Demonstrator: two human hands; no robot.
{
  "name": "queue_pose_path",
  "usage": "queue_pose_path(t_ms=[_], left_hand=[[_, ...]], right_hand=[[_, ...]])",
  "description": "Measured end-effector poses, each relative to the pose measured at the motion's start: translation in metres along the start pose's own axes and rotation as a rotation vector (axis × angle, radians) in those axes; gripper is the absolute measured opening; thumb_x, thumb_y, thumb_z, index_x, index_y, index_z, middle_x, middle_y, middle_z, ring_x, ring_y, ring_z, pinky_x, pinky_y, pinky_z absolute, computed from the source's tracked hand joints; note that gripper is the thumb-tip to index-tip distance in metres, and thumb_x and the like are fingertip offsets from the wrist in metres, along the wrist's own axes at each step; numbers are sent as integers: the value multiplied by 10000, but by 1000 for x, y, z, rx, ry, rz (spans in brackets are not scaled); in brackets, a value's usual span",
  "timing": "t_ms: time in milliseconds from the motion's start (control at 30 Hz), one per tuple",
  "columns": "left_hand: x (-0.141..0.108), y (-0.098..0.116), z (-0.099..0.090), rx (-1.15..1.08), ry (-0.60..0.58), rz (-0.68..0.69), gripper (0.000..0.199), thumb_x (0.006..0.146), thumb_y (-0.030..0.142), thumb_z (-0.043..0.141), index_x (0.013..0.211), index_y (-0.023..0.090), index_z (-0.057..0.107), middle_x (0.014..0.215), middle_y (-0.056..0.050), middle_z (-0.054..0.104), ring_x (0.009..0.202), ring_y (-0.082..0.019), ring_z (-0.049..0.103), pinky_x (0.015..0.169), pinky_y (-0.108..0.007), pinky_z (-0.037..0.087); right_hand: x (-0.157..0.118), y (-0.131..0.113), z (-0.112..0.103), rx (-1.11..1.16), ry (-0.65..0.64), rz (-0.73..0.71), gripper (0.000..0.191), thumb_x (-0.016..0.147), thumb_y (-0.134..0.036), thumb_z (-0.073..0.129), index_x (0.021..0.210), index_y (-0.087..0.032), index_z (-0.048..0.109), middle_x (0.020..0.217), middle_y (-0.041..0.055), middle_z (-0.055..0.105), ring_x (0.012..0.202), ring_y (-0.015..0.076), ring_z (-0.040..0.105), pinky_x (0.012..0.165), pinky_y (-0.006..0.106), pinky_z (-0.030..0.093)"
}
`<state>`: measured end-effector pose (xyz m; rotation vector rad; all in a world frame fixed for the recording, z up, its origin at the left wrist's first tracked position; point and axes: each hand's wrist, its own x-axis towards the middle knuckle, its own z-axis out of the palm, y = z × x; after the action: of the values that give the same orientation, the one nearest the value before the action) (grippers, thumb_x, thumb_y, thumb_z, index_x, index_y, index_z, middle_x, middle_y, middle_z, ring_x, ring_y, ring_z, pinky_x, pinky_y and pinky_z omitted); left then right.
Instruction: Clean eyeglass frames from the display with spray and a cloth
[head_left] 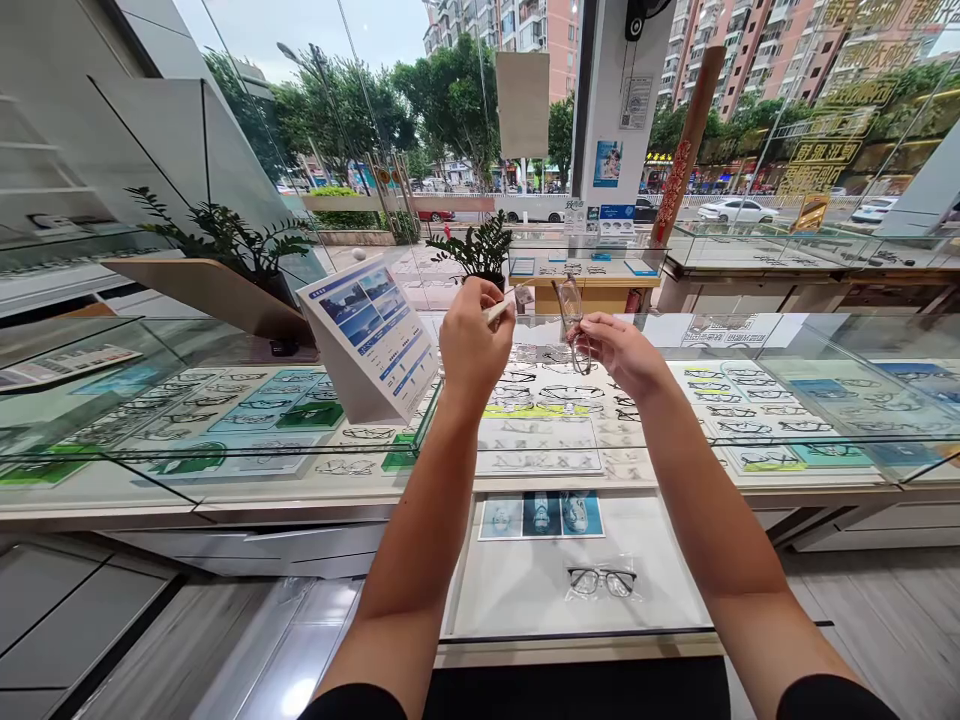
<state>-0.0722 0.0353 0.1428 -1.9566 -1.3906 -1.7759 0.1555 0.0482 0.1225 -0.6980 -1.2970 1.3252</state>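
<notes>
My right hand (pixel 619 350) is closed on a pair of eyeglasses (pixel 569 300), held up on edge above the glass counter with the lenses one over the other. My left hand (pixel 474 335) is raised beside it, fingers closed around a small pale slim piece (pixel 498 309) whose kind I cannot make out. A gap shows between this hand and the lenses; whether a temple of the glasses reaches across it is unclear. Below, a dark-rimmed pair of glasses (pixel 601 581) in clear wrapping lies in the pulled-out white drawer (pixel 525 600), near a card with pictures (pixel 541 515).
A standing desk calendar (pixel 375 335) is on the glass counter (pixel 247 470), left of my hands. Rows of spectacle frames (pixel 750 395) lie under the glass. A potted plant (pixel 480 250) rises beyond my left hand. A tilted brown board (pixel 217 300) stands farther left.
</notes>
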Motion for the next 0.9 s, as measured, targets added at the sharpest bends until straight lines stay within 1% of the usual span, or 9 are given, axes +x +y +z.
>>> queue_pose_path(t_ms=[67,133,233,300,400,533,633,800,900], left_hand=[[-1,6,-2,-93,-126,21,68,965,227,692,1012,232,642,901,-28,701,789,-175,633,717,-326,483],[-3,10,-3,-202,-306,61,148,960,232,699,1109,232,698,902,-15,694,715,-144,598,672,-296,468],[-6,12,1,-289,-527,126,326,954,209,690,1275,244,734,907,-11,695,704,-131,584,683,-274,473],[-8,12,5,-301,-607,139,358,951,190,674,1296,247,749,963,-26,735,749,-138,614,726,-273,497],[-9,12,8,-286,-641,128,323,945,189,665,1246,244,769,1083,-47,788,821,-154,658,775,-281,518],[-8,12,6,-189,-657,96,270,966,262,675,1212,236,784,828,-8,730,682,-149,561,687,-279,456],[-8,10,5,-136,-717,66,292,982,307,662,1232,240,796,788,-12,718,663,-155,549,671,-286,435],[-8,6,7,-142,-749,40,308,990,314,642,1254,256,789,952,-49,789,778,-183,654,739,-310,488],[-8,6,8,-134,-758,40,404,1003,345,648,1398,265,673,950,-38,763,753,-180,638,731,-322,471]], right_hand=[[-1,-2,0,67,-11,-1,364,684,-515,986,823,-280,744,984,-17,838,988,192,729,932,340,506],[-2,-3,0,114,-25,0,377,696,-513,989,825,-284,719,1038,-22,854,995,186,740,931,335,519],[-3,-4,1,163,-49,2,386,702,-509,996,861,-295,716,1044,-38,855,999,180,753,955,338,541],[-4,-6,1,192,-62,-5,387,707,-498,1000,883,-303,716,1031,-44,853,1018,184,762,983,346,550],[-7,-8,2,210,-77,-27,367,739,-477,988,895,-307,703,1138,-32,866,1081,194,767,994,358,558],[-6,-9,2,227,-51,-70,342,768,-480,969,909,-301,714,1225,-25,857,1145,195,765,1021,360,564],[-1,-6,-1,298,33,-163,295,799,-461,953,911,-314,723,1193,-60,850,1117,169,767,1002,340,574],[6,-1,-7,375,148,-240,252,798,-408,957,919,-328,750,1108,-75,843,1052,146,766,934,309,599],[7,0,-9,383,192,-236,205,819,-389,931,915,-327,761,1069,-67,839,1022,148,765,898,303,612]])
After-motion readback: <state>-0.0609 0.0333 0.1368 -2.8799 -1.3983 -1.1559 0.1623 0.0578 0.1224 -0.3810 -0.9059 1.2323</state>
